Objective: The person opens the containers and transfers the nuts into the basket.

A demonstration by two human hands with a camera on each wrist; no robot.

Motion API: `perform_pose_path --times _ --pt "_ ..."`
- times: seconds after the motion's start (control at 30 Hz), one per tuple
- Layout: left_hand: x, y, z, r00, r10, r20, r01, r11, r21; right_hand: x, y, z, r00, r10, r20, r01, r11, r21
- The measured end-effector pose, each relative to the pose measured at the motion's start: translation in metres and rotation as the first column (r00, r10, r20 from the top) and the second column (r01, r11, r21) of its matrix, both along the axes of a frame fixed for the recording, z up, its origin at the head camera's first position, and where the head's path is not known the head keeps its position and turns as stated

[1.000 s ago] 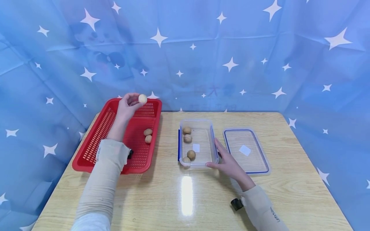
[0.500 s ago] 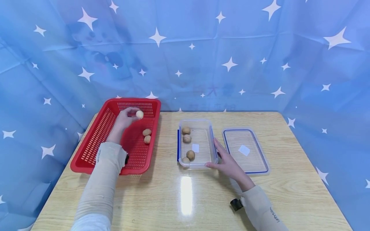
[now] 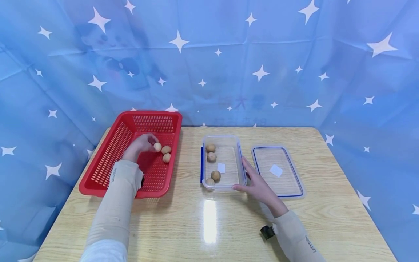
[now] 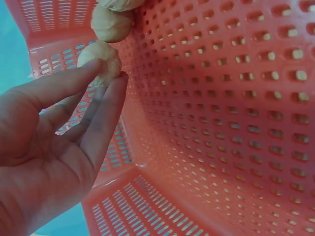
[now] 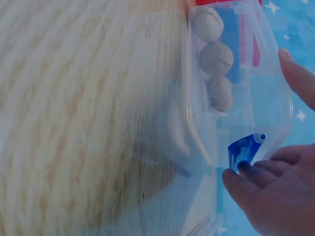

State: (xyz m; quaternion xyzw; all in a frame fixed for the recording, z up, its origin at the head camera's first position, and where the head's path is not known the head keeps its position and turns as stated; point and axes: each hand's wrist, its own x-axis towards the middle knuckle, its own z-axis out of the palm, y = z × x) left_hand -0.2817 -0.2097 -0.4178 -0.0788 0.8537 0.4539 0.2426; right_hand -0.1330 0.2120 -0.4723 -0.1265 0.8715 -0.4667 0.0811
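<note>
Inside the red plastic basket [image 3: 176,145], my left hand [image 3: 141,143] pinches a walnut [image 3: 157,147] between thumb and fingertips, low near the floor. Two more walnuts lie right beside it, one brown walnut [image 3: 166,149] and another walnut [image 3: 166,158] nearer me. In the left wrist view the pinched walnut [image 4: 101,61] shows just past my fingertips. My right hand [image 3: 256,185] holds the near right corner of a clear food container [image 3: 230,187], thumb at the front rim and fingers along the right side. Several walnuts [image 3: 211,157] sit along the container's left side.
A clear lid [image 3: 278,171] with a blue seal lies flat on the wooden table [image 3: 176,225], right of the container. Behind the table hangs a blue curtain [image 3: 209,72] with white stars. A blue clip [image 5: 246,147] hangs at the container's side by my right fingers.
My left hand has come down from above the basket's far rim toward its floor, bringing the walnut beside the other two. The right hand and container have stayed in place.
</note>
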Motion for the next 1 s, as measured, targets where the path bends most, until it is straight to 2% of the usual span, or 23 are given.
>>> perform_pose_path --times 0.2,0.4,0.53,0.77,0.87,1.0 --pt "0.000 -0.001 -0.002 0.997 -0.082 -0.002 0.082 0.996 -0.034 0.000 0.000 0.001 1.000 -0.003 0.004 0.003 1.000 -0.012" --pt "-0.005 -0.005 -0.007 0.980 -0.196 -0.026 0.193 0.978 -0.075 0.000 0.000 0.001 1.000 -0.004 0.001 0.004 1.000 -0.007" --pt "-0.007 -0.008 -0.010 0.974 -0.221 -0.047 0.216 0.972 -0.088 0.000 0.000 0.000 1.000 -0.003 -0.004 0.003 1.000 -0.005" --pt "-0.009 -0.009 -0.013 0.990 -0.140 -0.032 0.138 0.989 -0.057 0.000 0.000 0.001 1.000 0.001 -0.006 -0.001 1.000 -0.007" --pt "-0.009 -0.009 -0.012 0.990 -0.123 -0.061 0.119 0.990 -0.076 0.000 0.000 0.001 1.000 -0.001 -0.003 0.001 1.000 -0.010" --pt "-0.009 -0.008 -0.009 0.993 -0.094 -0.072 0.091 0.995 -0.042 0.000 0.000 0.001 1.000 -0.003 0.008 0.004 1.000 -0.013"
